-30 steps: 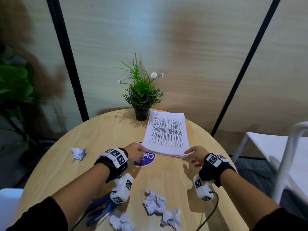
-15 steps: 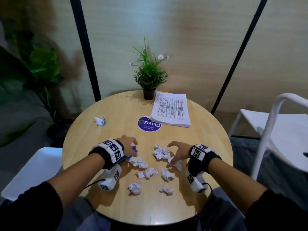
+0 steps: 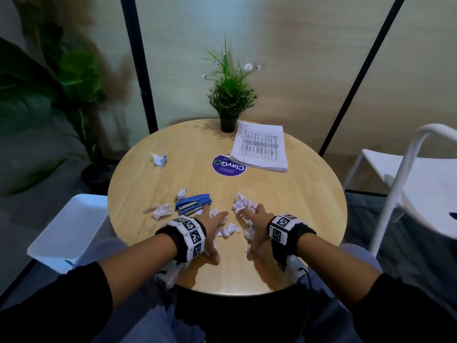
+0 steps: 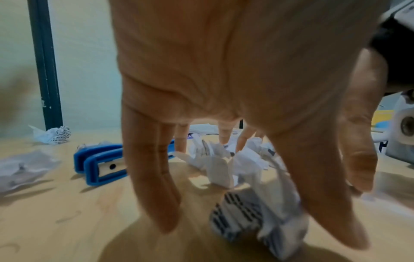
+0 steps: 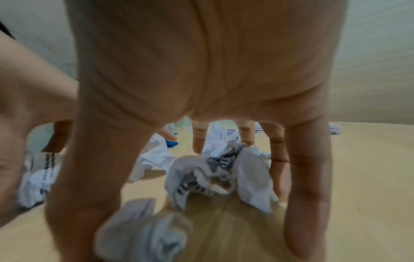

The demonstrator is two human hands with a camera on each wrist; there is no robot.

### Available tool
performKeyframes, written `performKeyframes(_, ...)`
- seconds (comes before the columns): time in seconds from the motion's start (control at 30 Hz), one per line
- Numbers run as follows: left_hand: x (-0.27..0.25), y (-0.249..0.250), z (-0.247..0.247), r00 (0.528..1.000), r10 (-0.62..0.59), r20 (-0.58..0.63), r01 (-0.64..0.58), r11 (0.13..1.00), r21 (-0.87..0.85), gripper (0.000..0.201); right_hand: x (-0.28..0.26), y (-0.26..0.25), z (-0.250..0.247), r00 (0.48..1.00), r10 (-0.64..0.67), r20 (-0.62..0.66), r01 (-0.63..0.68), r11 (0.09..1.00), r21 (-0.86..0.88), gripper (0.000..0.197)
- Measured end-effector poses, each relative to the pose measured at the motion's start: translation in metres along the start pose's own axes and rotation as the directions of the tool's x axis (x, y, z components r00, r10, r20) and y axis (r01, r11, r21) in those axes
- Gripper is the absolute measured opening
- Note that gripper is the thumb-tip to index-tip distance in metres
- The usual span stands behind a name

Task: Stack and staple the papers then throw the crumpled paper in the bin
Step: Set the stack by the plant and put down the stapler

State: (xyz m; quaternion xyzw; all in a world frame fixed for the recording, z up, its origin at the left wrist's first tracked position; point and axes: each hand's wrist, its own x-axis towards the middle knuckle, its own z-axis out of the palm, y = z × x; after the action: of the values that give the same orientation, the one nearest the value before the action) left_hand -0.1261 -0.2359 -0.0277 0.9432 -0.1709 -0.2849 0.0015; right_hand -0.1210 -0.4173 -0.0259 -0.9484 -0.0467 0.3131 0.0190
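Note:
On the round wooden table (image 3: pixel 296 219), both hands stand fingers-down and face each other near the front edge. My left hand (image 3: pixel 215 224) and right hand (image 3: pixel 249 221) have straight, spread fingers around several crumpled papers (image 3: pixel 228 230). In the left wrist view the left hand (image 4: pixel 251 228) brackets a printed ball (image 4: pixel 235 212). The right hand (image 5: pixel 190 221) cages another crumpled ball (image 5: pixel 219 173). A blue stapler (image 3: pixel 194 203) lies free just left of the left hand. The paper stack (image 3: pixel 259 149) rests at the back right.
More crumpled pieces lie left of the stapler (image 3: pixel 162 211) and at the far left of the table (image 3: pixel 158 159). A potted plant (image 3: pixel 228 100) and a purple sticker (image 3: pixel 228 165) are at the back. White chairs stand at the left (image 3: pixel 69 231) and right (image 3: pixel 425 184).
Both hands left the paper stack and came back to the near side. They have since closed in toward each other, bunching crumpled pieces between them. The stapler now shows, clear of the left hand.

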Motion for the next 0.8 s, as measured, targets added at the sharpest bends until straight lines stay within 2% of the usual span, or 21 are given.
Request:
performKeyframes(0.2,0.007,0.008,-0.001,1.000,0.000,-0.024,-0.001,0.999,-0.045,0.114,0.003,-0.001,0.001,0.999,-0.034,-0.013,0.035,0.997,0.073,0.099)
performKeyframes(0.37,0.013,0.018,0.002,0.998,-0.035,-0.050,0.027,0.989,-0.145,0.094,0.006,0.000,0.003,0.999,0.010,-0.031,-0.005,0.986,0.166,0.062)
performKeyframes(0.53,0.019,0.022,0.005,0.997,0.002,-0.076,-0.017,0.979,-0.202,0.070,0.006,0.006,-0.006,0.999,0.000,-0.053,0.013,0.969,0.247,0.031)
performKeyframes(0.7,0.023,0.028,0.003,0.994,0.015,-0.104,-0.037,0.976,-0.215,0.054,0.004,0.015,-0.029,0.992,-0.002,-0.123,0.037,0.956,0.290,0.021)
performKeyframes(0.8,0.023,0.029,-0.001,0.994,0.043,-0.099,-0.061,0.982,-0.182,0.030,0.009,0.018,-0.044,0.979,0.017,-0.204,0.044,0.956,0.291,0.018)
